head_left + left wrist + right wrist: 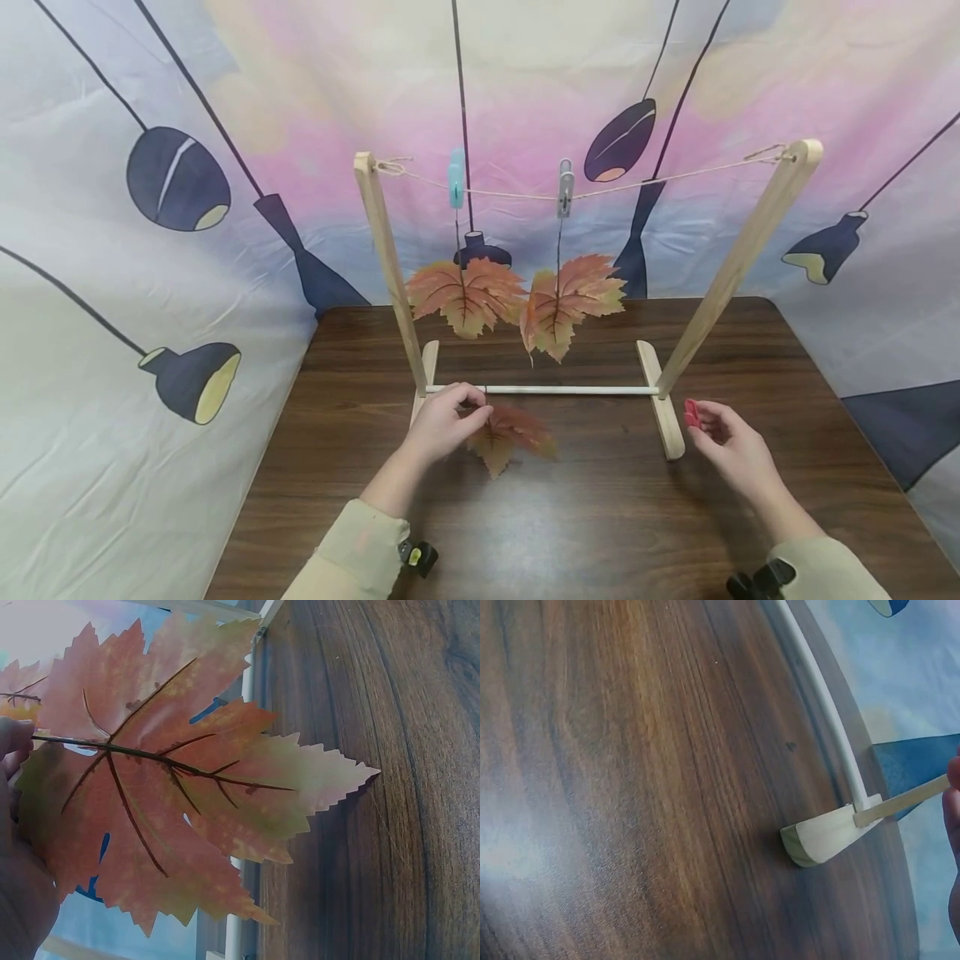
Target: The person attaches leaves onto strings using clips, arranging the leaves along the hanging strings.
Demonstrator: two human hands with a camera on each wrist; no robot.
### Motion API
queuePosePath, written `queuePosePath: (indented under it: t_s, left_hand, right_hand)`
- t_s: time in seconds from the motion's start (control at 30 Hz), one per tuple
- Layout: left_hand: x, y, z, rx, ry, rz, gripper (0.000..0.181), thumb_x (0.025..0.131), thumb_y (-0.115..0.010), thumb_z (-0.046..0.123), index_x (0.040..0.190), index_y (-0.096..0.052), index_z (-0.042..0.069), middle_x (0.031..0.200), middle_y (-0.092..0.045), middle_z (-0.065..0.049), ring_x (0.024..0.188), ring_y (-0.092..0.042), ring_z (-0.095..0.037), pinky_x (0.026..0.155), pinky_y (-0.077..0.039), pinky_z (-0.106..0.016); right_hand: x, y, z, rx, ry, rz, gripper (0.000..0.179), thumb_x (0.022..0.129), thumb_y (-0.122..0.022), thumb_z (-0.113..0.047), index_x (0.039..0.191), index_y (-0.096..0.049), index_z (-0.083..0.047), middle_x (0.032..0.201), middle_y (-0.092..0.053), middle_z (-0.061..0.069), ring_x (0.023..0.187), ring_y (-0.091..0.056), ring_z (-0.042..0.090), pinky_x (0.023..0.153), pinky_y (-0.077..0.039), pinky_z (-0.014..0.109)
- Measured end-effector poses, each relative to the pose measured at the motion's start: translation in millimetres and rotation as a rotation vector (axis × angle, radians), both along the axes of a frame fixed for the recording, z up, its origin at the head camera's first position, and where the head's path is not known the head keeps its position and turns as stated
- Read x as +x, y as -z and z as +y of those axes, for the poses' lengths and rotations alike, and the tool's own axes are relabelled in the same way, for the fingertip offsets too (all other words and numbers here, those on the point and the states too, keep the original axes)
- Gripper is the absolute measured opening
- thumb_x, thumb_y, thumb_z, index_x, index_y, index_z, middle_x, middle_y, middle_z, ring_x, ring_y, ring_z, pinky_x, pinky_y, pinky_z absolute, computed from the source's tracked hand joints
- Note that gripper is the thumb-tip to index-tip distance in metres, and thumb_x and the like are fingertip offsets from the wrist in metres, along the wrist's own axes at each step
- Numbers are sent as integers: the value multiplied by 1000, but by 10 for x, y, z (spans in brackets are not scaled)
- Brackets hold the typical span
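My left hand point(444, 421) pinches the dark stem of an orange-green artificial maple leaf point(498, 437) in front of the rack's white crossbar. Up close in the left wrist view, the same leaf point(161, 761) spreads out past the thumb, its tip pointing away from the hand. Right of the rack, my right hand point(738, 450) holds a small red clothespin point(692, 413) between thumb and fingers. Two similar leaves hang from a string point(637, 185): the left leaf point(465, 296) by a light blue clothespin point(456, 179), the other leaf point(573, 300) by a grey clothespin point(565, 190).
The string is tied between two wooden posts, a left post point(392, 267) and a right post point(738, 267). A white rod point(570, 390) joins their feet, with the right foot point(667, 425) near my right hand. A printed cloth point(300, 125) surrounds the brown table point(570, 533).
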State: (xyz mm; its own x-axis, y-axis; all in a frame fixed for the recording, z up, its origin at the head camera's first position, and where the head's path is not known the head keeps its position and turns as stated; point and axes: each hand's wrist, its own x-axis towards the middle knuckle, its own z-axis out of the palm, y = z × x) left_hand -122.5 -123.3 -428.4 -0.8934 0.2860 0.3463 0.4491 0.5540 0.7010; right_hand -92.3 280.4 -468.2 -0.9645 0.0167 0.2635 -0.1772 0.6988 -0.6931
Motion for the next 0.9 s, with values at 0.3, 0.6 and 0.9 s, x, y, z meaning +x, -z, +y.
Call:
queuePosePath:
  t_s: [0.3,0.6,0.9]
  left_hand:
    - [-36,4,49,4,41,2,10,81,-70,9,81,-61,11,81,-62,3,80,-59,-12,72,-52,-29]
    - [-57,3,93,-11,51,4,10,81,-70,9,81,-61,11,82,-62,3,81,-59,-12,72,-52,-28]
    - [-51,-5,130,-25,64,-3,10,82,-70,10,81,-61,12,81,-62,4,79,-59,-11,71,-51,-28]
  right_hand:
    - [-17,-55,-35,-126,-55,31,29,82,-62,10,107,-50,9,92,-64,13,81,-49,-8,68,-41,8]
    - [-69,-116,-53,-232,-124,76,33,80,-61,14,110,-49,9,89,-66,-9,80,-54,-7,68,-41,9]
    - [-88,-112,-125,-365,-135,50,28,83,-59,14,108,-47,11,88,-63,-17,78,-58,-1,66,-44,11]
